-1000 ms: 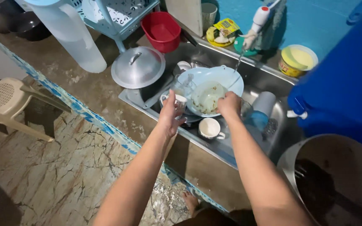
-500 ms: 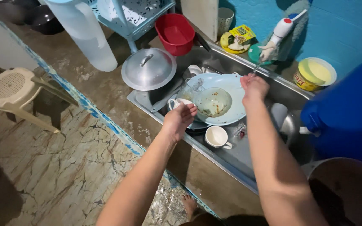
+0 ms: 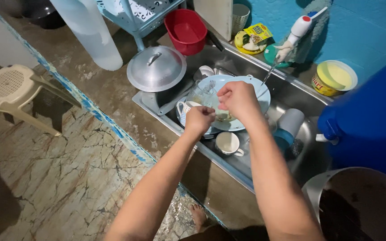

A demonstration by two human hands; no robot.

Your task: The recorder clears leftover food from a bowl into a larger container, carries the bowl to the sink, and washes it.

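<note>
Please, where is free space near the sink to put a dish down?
Bare counter lies between the tall white jug and the metal lid. The sink is crowded with a plate and cups under both hands.

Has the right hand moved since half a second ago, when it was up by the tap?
Yes. The right hand has come back from the tap toward the near sink edge, now over the pale blue plate, close beside the left hand.
</note>
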